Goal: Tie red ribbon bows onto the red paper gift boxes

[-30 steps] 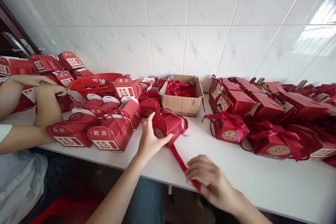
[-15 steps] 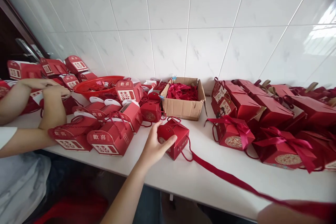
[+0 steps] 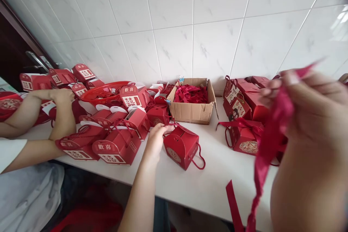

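A small red gift box (image 3: 181,145) with a round gold emblem stands in front of me on the white table. My left hand (image 3: 155,137) is at its back left corner, fingers closed at the red cord handle there; the fingertips are partly hidden. The box's other cord loop (image 3: 201,159) hangs loose on the right side. Raised at the right, close to the camera and blurred, my right hand (image 3: 310,105) pinches a dark red satin ribbon (image 3: 268,148). The ribbon hangs down past the table edge, one end (image 3: 233,203) showing separately.
Behind the box is a cardboard carton (image 3: 190,111) full of red ribbons. Several red boxes (image 3: 119,148) crowd the left, by a red basket (image 3: 89,96). More boxes, one ribboned (image 3: 244,141), stand at the right. A co-worker's arms (image 3: 62,116) rest at far left.
My right hand has risen from the lower right corner, lifting the ribbon off the table and away from the box. My left hand has shifted from the box's front to its back left corner.
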{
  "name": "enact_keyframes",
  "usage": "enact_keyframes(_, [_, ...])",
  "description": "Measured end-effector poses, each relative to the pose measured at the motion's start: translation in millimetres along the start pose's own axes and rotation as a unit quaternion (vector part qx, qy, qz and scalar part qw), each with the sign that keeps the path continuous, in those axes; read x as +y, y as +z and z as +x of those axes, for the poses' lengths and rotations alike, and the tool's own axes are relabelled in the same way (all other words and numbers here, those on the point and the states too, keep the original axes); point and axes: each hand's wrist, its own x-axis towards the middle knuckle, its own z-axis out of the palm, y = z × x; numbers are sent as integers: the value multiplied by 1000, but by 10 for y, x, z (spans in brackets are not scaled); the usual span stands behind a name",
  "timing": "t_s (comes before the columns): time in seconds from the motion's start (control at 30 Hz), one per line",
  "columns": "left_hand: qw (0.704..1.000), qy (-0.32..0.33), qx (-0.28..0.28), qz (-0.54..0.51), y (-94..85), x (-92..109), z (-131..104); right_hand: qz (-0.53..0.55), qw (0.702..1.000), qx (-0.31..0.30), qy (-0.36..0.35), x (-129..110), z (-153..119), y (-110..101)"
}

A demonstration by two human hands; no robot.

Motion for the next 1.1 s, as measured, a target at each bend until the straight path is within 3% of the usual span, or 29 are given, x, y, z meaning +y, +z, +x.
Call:
enact_keyframes(0.07, [997,-5,69,-40,-54,-74,55,22,992,-74,103,102,61,138])
enact_keyframes(0.17, [973,12,217,-74,-131,-183,82,-24,945,-223,239,318,135,236])
enact_keyframes(0.23, [952,40,295,-75,-126,-228,4,-72,916,-283,276,444,164,256])
enact_keyframes(0.3, [945,74,313,-58,-56,-244,-162,-106,903,-309,279,527,177,279])
enact_keyframes(0.33, [949,98,297,-39,0,-242,-265,-110,903,-311,276,553,178,297])
enact_keyframes(0.4, [964,164,176,114,132,-235,-466,-91,913,-295,267,582,178,339])
enact_keyframes(0.47, [964,161,70,200,252,-239,-594,-47,930,-256,259,590,179,368])
enact_keyframes(0.57, [960,170,1,223,326,-266,-576,3,949,-195,247,575,193,346])
enact_keyframes(0.67, [948,179,-113,236,235,-220,-396,-9,949,-192,250,533,214,267])
enact_keyframes(0.73, [921,164,-220,277,121,-104,-278,-46,941,-219,254,499,219,223])
enact_keyframes(0.8, [898,127,-283,313,18,57,-203,-89,926,-260,258,474,212,207])
enact_keyframes(0.93, [879,94,-305,354,-33,255,-174,-159,876,-372,263,485,182,260])
enact_keyframes(1.1, [909,160,-246,294,110,37,-195,-257,785,-484,289,604,154,367])
